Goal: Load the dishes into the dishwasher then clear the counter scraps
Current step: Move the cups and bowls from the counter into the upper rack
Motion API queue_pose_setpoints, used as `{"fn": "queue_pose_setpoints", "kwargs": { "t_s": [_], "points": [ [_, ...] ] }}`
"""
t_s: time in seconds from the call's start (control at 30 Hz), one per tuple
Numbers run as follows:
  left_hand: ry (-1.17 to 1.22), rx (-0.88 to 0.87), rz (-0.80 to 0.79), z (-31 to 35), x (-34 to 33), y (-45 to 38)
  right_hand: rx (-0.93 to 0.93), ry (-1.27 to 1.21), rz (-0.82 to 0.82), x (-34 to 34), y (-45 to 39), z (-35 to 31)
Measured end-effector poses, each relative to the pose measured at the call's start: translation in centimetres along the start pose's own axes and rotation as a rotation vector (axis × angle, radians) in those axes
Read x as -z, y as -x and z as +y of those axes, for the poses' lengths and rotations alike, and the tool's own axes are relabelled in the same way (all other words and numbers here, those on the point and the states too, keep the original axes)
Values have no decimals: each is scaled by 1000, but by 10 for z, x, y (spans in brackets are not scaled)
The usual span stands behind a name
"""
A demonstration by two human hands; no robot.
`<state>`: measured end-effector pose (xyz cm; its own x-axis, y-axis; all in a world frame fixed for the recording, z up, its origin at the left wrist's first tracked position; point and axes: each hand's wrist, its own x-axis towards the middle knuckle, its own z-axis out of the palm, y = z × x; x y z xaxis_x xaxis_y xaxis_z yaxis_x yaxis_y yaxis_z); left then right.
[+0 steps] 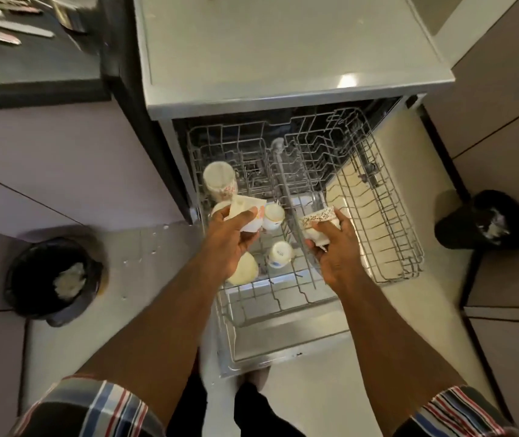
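Your left hand (229, 234) grips a white mug (248, 216) over the pulled-out dishwasher rack (387, 247); your right hand (333, 244) grips a patterned-rim cup (318, 220) beside it. Inverted cups (280, 253) and a glass (219, 181) sit in the rack's left side. Black bins (53, 279) stand on the floor.

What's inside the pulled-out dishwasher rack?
The rack holds upside-down cups and a tall glass on its left side. The left hand partly hides one pale dish.
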<state>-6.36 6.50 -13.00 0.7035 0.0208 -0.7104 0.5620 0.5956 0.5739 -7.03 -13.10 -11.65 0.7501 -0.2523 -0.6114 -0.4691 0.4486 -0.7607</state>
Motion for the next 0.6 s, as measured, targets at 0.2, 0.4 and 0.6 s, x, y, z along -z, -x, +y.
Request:
{"fn": "queue_pose_setpoints", "kwargs": {
  "t_s": [0.2,0.4,0.6],
  "points": [
    [27,-38,81,-5,-9,-21,15,173,-31,-8,-37,-1],
    [35,-110,134,11,-9,-47,186,593,-17,-34,-81,-1],
    [49,-144,156,18,-9,-77,395,1085,-179,-64,-130,5]
  ]
}}
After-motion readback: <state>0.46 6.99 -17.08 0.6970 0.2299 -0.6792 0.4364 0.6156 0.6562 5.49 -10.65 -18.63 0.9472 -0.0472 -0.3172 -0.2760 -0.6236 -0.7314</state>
